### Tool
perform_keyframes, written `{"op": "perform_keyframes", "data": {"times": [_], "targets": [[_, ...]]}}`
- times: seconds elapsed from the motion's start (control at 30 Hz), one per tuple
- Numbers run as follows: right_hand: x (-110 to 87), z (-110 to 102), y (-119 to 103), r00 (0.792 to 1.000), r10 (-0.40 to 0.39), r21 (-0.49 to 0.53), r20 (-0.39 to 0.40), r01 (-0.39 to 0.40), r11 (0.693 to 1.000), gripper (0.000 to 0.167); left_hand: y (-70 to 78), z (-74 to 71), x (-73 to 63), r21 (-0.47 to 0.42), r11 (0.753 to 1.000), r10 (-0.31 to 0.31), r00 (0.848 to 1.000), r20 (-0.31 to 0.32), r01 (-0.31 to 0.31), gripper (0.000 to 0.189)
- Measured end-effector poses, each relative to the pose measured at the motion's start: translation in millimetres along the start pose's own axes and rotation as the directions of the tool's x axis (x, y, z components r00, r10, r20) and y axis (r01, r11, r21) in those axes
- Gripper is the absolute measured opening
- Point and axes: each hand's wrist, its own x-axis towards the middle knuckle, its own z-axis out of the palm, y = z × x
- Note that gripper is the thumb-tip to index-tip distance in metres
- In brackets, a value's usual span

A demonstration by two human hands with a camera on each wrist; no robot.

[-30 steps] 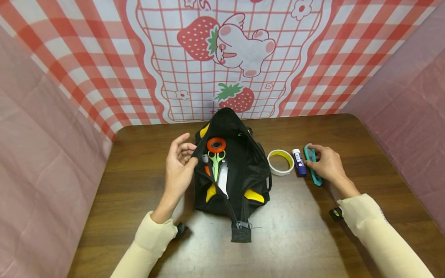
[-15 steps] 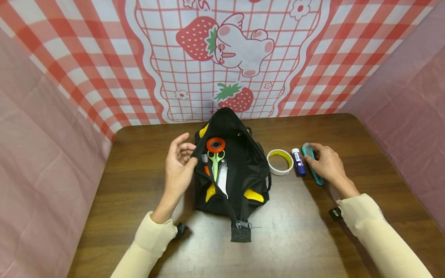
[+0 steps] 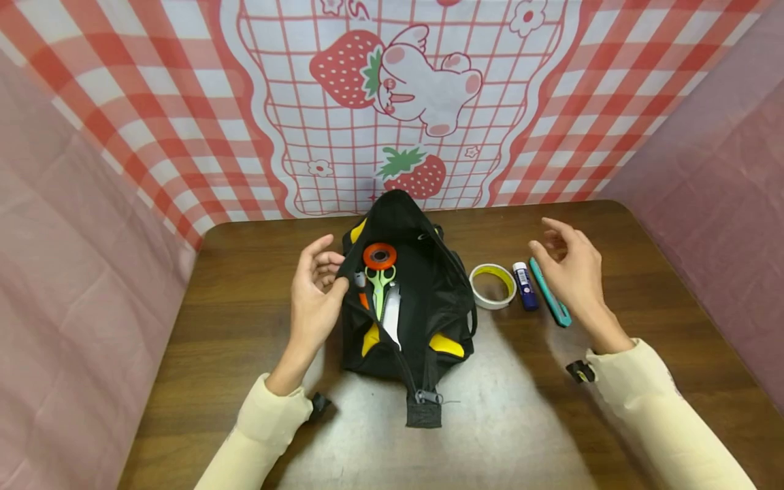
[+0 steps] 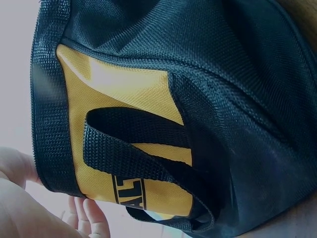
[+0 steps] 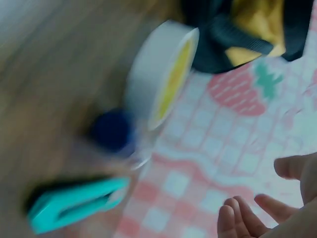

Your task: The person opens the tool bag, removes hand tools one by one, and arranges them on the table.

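A black and yellow tool bag (image 3: pixel 450 299) stands unzipped mid-table. My left hand (image 3: pixel 315 289) pinches its left rim between thumb and fingers; the left wrist view shows the hand at the dark edge band (image 4: pixel 49 109). Inside the bag lie an orange tape roll (image 3: pixel 380 256), green-handled scissors (image 3: pixel 379 286), a white-bladed tool (image 3: pixel 392 316) and a partly hidden orange item (image 3: pixel 364 298). My right hand (image 3: pixel 572 265) hovers with nothing in it, fingers loosely bent. Just left of it, a teal utility knife (image 3: pixel 549 292) lies on the table.
Between bag and knife are a white tape roll (image 3: pixel 493 305) with a yellow inner ring and a blue glue stick (image 3: pixel 525 287). Behind the wooden table (image 3: pixel 245 327) hangs a checked strawberry cloth (image 3: pixel 294 136). Pink cloth (image 3: pixel 79 272) hangs at the sides.
My right hand has let go of the utility knife and lifted up from it. The knife was shifted slightly left and now stands on its narrow edge. My left hand keeps its hold.
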Motion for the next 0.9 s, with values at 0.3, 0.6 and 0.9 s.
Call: {"op": "perform_keyframes", "data": {"times": [0.3,0.6,0.9], "targets": [[-2.7,17.3,-70.6,0.996,-0.027,0.363,-0.079,0.054,0.930,0.045,0.6,-1.2,-0.4,0.022,1.000,0.018,1.000,0.020,-0.019,0.067],[-8.3,28.9,-113.8,0.999,-0.033,0.587,0.031,0.008,0.809,0.046,3.7,-1.0,-2.2,0.085,0.996,0.024,0.997,0.067,-0.029,0.070],[-16.7,42.5,-139.9,0.982,-0.085,0.642,0.170,-0.045,0.766,0.051,6.4,-0.6,-5.4,0.168,0.983,0.055,0.988,0.142,-0.078,0.076]]}}
